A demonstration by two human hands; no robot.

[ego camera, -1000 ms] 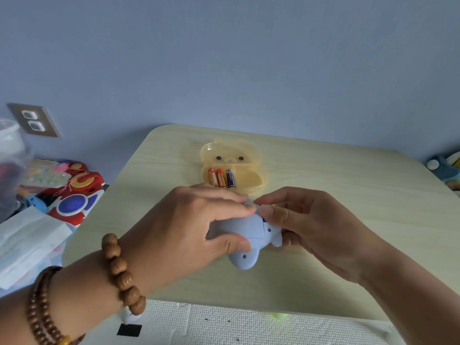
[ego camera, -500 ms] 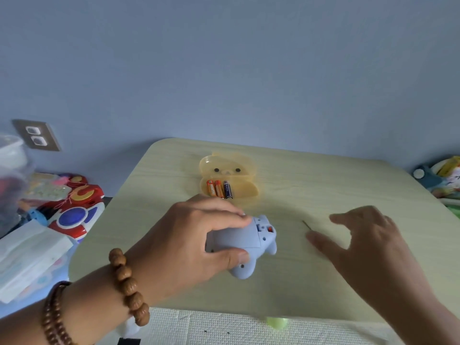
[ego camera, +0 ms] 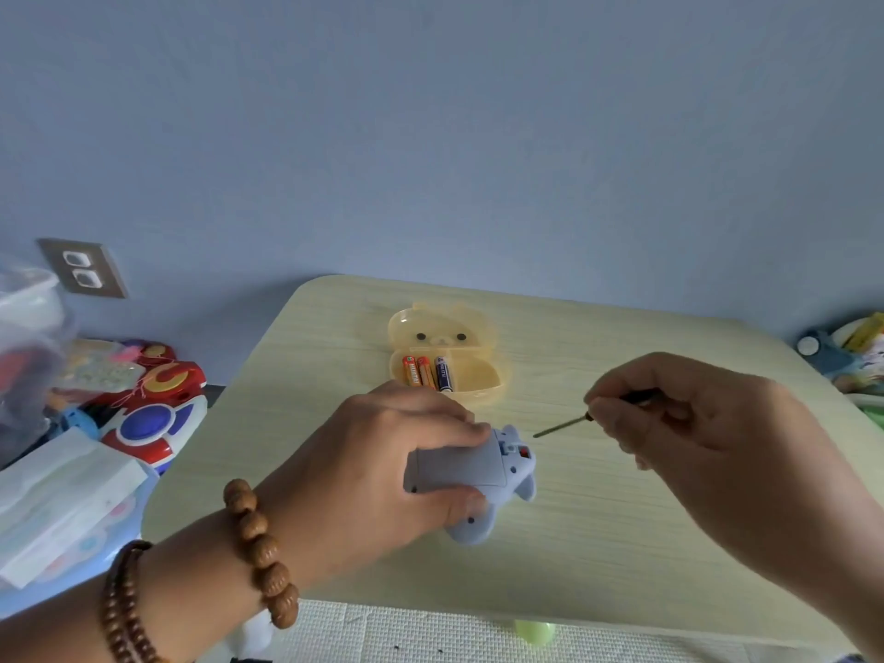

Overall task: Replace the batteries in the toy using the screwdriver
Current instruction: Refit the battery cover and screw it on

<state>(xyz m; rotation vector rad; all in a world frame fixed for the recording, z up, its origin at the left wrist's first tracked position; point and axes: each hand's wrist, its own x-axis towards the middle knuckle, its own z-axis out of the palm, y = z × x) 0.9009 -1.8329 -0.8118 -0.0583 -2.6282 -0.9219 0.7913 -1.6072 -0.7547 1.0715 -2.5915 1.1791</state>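
Observation:
A small blue-grey toy (ego camera: 483, 471) lies on the pale wooden table (ego camera: 598, 543) with its flat underside and battery cover facing up. My left hand (ego camera: 382, 466) grips it, fingers over the far edge and thumb on the near side. My right hand (ego camera: 708, 442) holds a thin screwdriver (ego camera: 562, 427) above the table, right of the toy. Its metal tip points down-left toward the toy's right end, a short gap away. Most of the handle is hidden in my fingers.
An open yellow bear-shaped case (ego camera: 447, 358) behind the toy holds three batteries (ego camera: 427, 373). Toys and a white packet (ego camera: 57, 500) crowd the floor at left; more toys (ego camera: 851, 356) lie at the far right. A wall socket (ego camera: 82, 268) sits at left.
My right hand left the toy, reached right to the screwdriver lying on the table, picked it up and now holds it raised. My left hand kept its grip on the toy.

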